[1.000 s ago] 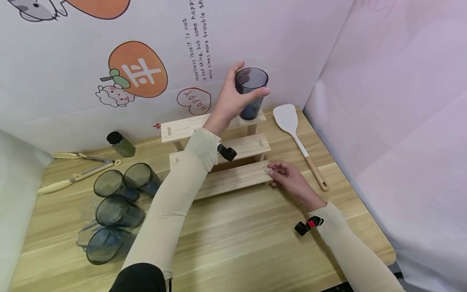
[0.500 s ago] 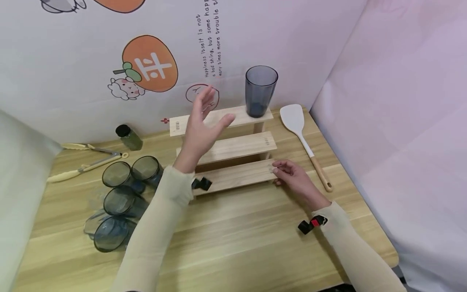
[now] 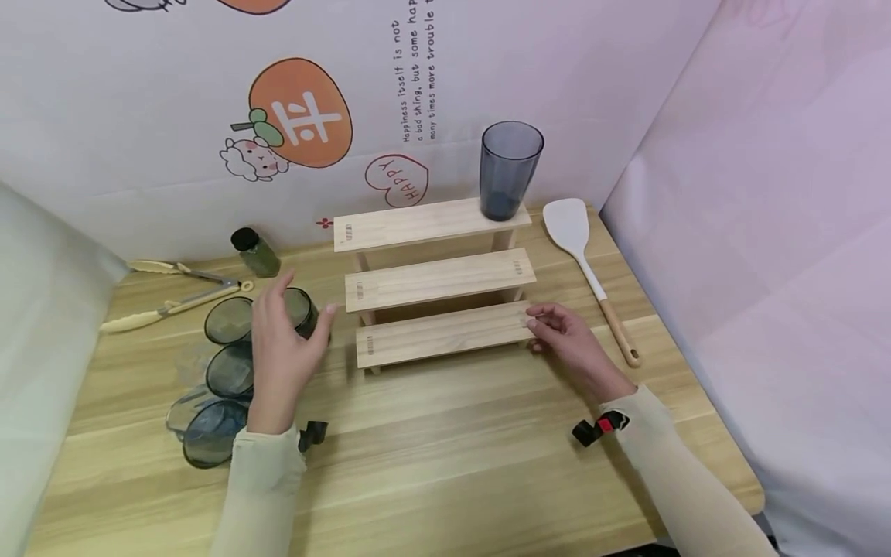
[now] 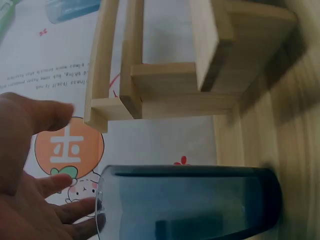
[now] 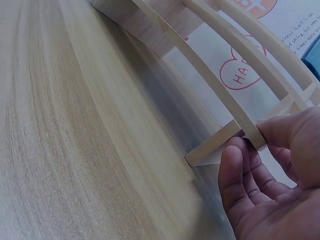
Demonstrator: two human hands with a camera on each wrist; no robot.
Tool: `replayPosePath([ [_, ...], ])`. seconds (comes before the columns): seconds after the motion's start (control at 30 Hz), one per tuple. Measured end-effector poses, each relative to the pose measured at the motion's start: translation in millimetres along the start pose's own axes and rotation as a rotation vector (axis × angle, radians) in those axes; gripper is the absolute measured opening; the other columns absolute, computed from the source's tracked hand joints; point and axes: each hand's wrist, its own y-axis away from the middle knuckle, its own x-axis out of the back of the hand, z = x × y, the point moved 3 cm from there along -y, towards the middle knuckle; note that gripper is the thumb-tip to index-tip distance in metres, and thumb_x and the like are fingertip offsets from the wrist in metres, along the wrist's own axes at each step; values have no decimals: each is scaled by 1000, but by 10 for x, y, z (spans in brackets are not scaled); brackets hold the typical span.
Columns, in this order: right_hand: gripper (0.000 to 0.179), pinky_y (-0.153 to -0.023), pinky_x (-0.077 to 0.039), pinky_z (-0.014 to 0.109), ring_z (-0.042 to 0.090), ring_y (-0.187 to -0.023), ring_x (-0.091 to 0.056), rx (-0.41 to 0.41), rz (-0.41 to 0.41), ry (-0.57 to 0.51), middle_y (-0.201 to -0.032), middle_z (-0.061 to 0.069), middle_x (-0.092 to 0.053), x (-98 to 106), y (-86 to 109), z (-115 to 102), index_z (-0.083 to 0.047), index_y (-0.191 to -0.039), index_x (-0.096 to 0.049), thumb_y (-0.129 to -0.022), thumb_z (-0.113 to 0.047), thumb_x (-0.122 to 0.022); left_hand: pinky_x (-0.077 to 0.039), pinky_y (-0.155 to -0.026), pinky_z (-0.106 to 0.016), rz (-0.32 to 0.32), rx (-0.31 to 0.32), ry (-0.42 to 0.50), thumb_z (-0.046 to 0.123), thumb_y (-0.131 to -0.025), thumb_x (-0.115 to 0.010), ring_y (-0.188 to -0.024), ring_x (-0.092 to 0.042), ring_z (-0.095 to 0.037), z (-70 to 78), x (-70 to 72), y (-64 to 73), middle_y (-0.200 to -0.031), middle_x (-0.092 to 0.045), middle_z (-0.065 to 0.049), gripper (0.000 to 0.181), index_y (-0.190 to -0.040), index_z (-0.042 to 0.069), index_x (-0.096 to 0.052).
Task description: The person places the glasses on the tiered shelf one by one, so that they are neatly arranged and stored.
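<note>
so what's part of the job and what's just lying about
Likely the job:
tiered pale wooden rack
smoky blue glass on top
similar glasses near left hand

Apparently lying about:
white wooden-handled spatula
cream-and-silver tongs
black-lidded green jar

Looks like a small, screened-off, kitchen-style tabletop booth. Has pale sheeting (image 3: 752, 255) hanging beyond the right hand (image 3: 571, 344), a cartoon-printed backdrop (image 3: 160, 131) ahead of both hands, and a wood-grain table (image 3: 452, 456) beneath them, bearing smoky tumblers (image 3: 230, 370) beside the left hand (image 3: 281, 348), tongs (image 3: 139, 319) past it and a spatula (image 3: 592, 278) near the right.
</note>
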Motion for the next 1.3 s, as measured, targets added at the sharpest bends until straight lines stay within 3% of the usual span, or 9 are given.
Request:
replayPosePath([
  [0.13, 36, -76, -57, 33, 23, -86, -64, 8, 2, 16, -111, 13, -62, 12, -6, -15, 3, -131, -55, -102, -16, -64, -1, -118, -60, -18, 0, -116, 40, -96, -70, -141, -31, -41, -92, 11, 34, -151, -38, -23, 81, -156, 4, -30],
  [0.37, 38, -77, -57, 35, 25, -86, -65, -1, -20, 10, -109, 14, -61, -21, -6, -26, 4, -133, -54, -102, -16, -64, 4, -116, -63, -62, 63, -170, 38, -96, -71, -143, -28, -45, -123, 10, 24, -154, -32, -27, 85, -159, 4, -25],
  [0.6, 39, -77, -57, 35, 25, -86, -65, -3, -7, 25, -111, 16, -61, 0, 1, -36, 3, -133, -54, -102, -18, -64, -2, -116, -63, -83, -36, -185, 27, -95, -74, -134, -35, -49, -106, -40, 30, -148, -38, -29, 77, -154, 0, -33],
  [0.7, 38, -76, -57, 34, 25, -85, -65, -1, -4, 21, -111, 16, -62, 9, 0, -41, 4, -133, -54, -102, -17, -64, -13, -115, -62, -100, -84, -108, 28, -94, -74, -139, -31, -46, -95, -91, 70, -153, -33, -27, 79, -154, 0, -32],
  [0.8, 39, -76, -57, 34, 24, -86, -64, 1, -4, 19, -112, 16, -62, 3, 1, -45, 4, -133, -54, -102, -17, -64, -23, -112, -62, -80, -62, 28, 29, -94, -74, -144, -24, -41, -111, -145, 143, -158, -26, -23, 84, -158, 4, -26],
  [0.93, 39, -77, -57, 33, 24, -88, -64, 1, -5, 23, -114, 16, -62, -4, 2, -34, 4, -133, -54, -102, -18, -64, -22, -114, -57, -3, 77, 256, 31, -94, -75, -148, -19, -29, -178, -240, 244, -162, -19, -14, 91, -161, 12, -17],
  [1.07, 39, -76, -57, 33, 23, -88, -64, 4, 7, 22, -115, 15, -62, -4, 10, -20, 5, -133, -53, -103, -17, -63, -21, -118, -44, 87, 203, 450, 33, -90, -80, -148, -22, -16, -270, -371, 292, -162, -22, -4, 99, -161, 18, -12],
  [1.2, 39, -77, -57, 32, 23, -89, -63, 4, 3, 14, -115, 14, -61, -10, 10, -5, 5, -133, -52, -103, -18, -63, -26, -115, -40, 165, 295, 543, 30, -82, -88, -142, -34, -16, -351, -457, 317, -153, -37, 2, 102, -157, 22, -19],
  [1.3, 40, -77, -57, 32, 23, -90, -63, 2, -1, 13, -115, 13, -62, -11, 11, 2, 5, -133, -52, -103, -19, -63, -30, -112, -43, 187, 331, 582, 28, -79, -90, -136, -41, -19, -388, -486, 318, -145, -46, 1, 95, -150, 17, -29],
])
